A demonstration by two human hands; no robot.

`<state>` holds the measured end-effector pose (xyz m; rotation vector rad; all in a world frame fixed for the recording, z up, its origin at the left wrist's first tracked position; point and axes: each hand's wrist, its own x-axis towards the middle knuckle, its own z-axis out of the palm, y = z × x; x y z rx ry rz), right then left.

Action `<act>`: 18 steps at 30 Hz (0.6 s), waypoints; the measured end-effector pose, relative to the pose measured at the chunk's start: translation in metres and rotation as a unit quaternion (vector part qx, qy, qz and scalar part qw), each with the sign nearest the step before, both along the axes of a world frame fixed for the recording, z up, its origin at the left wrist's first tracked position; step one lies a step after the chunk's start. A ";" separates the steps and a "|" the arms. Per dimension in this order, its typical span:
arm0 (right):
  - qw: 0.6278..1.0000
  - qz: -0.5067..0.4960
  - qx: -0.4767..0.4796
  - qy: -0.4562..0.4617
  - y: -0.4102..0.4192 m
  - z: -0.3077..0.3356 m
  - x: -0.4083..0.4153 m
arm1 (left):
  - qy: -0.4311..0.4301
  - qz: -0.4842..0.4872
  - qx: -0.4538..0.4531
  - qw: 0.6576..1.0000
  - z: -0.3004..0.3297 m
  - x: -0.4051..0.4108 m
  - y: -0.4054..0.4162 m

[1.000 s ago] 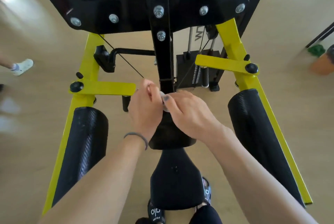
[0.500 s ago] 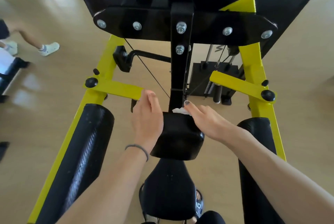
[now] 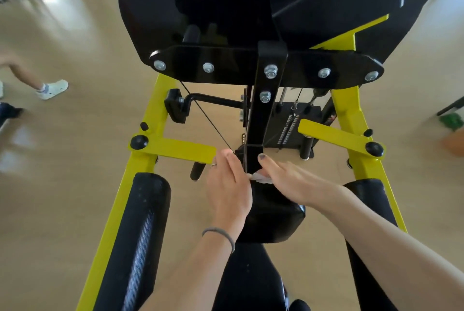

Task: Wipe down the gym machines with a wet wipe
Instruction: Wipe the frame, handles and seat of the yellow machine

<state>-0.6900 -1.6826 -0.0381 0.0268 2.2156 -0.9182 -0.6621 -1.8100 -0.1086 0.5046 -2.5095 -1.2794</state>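
Pressing crumpled white wet wipe (image 3: 261,177) onto far top edge of black padded block (image 3: 273,218) with right hand (image 3: 291,181), fingers straight. Touching block's left side with left hand (image 3: 227,187), fingers extended, gripping nothing.

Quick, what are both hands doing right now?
Left hand: open, resting flat against the black padded cushion.
Right hand: open, pressing the white wet wipe onto that cushion.

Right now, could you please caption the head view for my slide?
Right hand presses a wet wipe onto the black pad of a yellow machine; left hand rests against the pad.
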 end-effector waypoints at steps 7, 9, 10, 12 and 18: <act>0.999 0.035 -0.008 0.030 -0.029 -0.001 0.008 | -0.051 -0.004 0.252 0.966 0.010 0.005 -0.012; 0.996 0.029 0.040 0.071 -0.009 0.005 0.016 | -0.055 -0.047 0.236 0.969 0.012 0.007 -0.016; 0.996 0.016 0.052 0.075 0.000 0.006 0.019 | -0.057 -0.067 0.221 0.971 0.012 0.008 -0.017; 0.994 0.013 0.059 0.088 -0.001 0.009 0.023 | -0.059 -0.099 0.220 0.969 0.010 0.009 -0.018; 0.990 0.062 0.010 0.124 -0.041 0.008 0.032 | -0.064 -0.098 0.297 0.948 0.010 0.008 -0.039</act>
